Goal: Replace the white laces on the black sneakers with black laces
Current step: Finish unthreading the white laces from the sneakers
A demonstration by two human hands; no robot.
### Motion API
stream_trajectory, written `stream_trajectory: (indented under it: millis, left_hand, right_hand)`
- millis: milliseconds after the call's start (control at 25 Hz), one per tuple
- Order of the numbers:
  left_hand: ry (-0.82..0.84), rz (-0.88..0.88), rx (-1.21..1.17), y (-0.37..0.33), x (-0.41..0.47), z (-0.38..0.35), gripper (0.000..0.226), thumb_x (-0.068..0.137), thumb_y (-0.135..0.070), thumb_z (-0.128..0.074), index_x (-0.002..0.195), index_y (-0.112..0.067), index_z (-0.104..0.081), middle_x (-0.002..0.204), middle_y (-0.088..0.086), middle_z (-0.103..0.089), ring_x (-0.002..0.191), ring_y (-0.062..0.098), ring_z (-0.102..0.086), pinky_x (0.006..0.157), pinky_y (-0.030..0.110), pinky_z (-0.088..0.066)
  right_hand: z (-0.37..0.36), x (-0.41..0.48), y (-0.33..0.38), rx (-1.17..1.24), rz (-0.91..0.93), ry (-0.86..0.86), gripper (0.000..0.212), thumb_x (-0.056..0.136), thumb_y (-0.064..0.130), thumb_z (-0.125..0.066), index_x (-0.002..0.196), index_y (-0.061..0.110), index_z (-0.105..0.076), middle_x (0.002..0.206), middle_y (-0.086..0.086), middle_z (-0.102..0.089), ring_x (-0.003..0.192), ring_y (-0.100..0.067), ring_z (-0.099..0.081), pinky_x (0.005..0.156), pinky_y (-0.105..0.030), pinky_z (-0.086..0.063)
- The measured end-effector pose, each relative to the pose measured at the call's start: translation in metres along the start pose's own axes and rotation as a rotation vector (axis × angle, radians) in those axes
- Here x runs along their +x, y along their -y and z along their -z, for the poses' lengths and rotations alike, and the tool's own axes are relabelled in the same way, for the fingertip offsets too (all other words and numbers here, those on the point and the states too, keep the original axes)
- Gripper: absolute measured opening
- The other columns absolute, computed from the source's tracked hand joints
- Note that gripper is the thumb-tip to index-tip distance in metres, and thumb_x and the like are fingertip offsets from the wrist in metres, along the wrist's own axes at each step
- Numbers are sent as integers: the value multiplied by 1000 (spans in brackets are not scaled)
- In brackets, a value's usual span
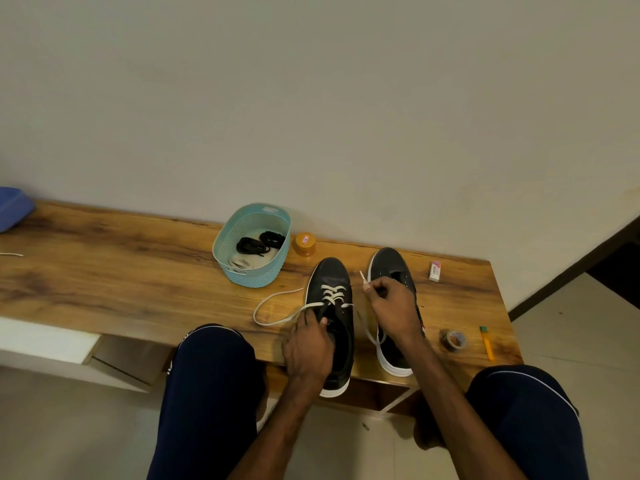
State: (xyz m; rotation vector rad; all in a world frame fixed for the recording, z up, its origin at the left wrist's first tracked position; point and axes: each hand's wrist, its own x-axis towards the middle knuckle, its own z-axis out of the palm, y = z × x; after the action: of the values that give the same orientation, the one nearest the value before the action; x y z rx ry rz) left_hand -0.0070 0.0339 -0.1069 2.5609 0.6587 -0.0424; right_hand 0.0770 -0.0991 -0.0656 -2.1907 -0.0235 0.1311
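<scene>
Two black sneakers with white soles stand side by side on the wooden bench [104, 271], toes pointing away from me. The left sneaker [334, 282] still carries a white lace [277, 308] in its lower eyelets, with a loose loop lying on the wood to its left. My left hand [308, 344] presses on that shoe's tongue and collar. My right hand [391, 306] pinches the lace's other end, its tip sticking up between the shoes. The right sneaker [389, 263] shows no lace. Black laces [259, 243] lie coiled in a teal basket [242, 271].
An orange-lidded jar [304, 244] stands beside the basket. An eraser [435, 271], a tape roll [453, 339] and a yellow cutter [487, 342] lie at the bench's right end. A blue object [14, 207] sits far left. My knees flank the bench's front edge.
</scene>
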Motion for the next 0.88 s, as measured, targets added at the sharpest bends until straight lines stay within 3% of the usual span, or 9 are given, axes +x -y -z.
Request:
stream_trajectory:
  millis: [160, 280, 400, 520, 720, 880]
  left_hand:
    - [-76, -85, 96, -3, 2, 24, 28, 101, -39, -41, 119, -20, -52, 115, -1, -62, 100, 17, -61, 77, 32, -48]
    - [-133, -204, 56, -3, 10, 40, 28, 100, -40, -47, 120, -22, -51, 116, -4, -58, 103, 14, -57, 76, 30, -49]
    - [-62, -313, 50, -2, 22, 43, 39, 99, -39, -50, 133, -21, -47, 128, -2, -53, 116, 17, -52, 84, 32, -50]
    - [81, -369, 56, -3, 26, 32, 48, 98, -35, -52, 142, -20, -39, 138, 3, -46, 122, 20, -49, 94, 34, -49]
    - [178, -327, 62, -5, 28, 23, 57, 96, -12, -53, 148, -18, -30, 138, 11, -45, 118, 26, -53, 96, 38, -49]
    - [161, -280, 70, -3, 30, 26, 61, 91, -10, -57, 146, -20, -32, 132, 12, -47, 113, 29, -57, 93, 39, -51]
  right_hand:
    - [-8, 1, -9, -178, 26, -92, 26, 98, 26, -59, 120, 13, -66, 118, -4, -66, 107, -19, -60, 87, -29, -47]
    - [-19, -8, -3, -238, 110, -36, 35, 98, 28, -59, 131, 16, -56, 133, -1, -53, 123, -19, -47, 99, -32, -42]
    - [-27, -15, -1, -239, 192, 27, 24, 97, 27, -61, 120, 21, -59, 123, 4, -55, 115, -14, -50, 94, -27, -44]
    - [-29, -18, -5, -256, 190, 146, 16, 97, 32, -61, 108, 20, -62, 107, 4, -62, 97, -13, -60, 85, -33, -54]
    - [-29, -24, -12, -386, 122, 334, 44, 92, 43, -65, 125, 17, -51, 123, -2, -57, 111, -21, -58, 92, -36, -51]
    - [-29, -28, -14, -455, 85, 377, 61, 87, 45, -70, 135, 19, -43, 131, -2, -55, 117, -23, -58, 95, -39, -51]
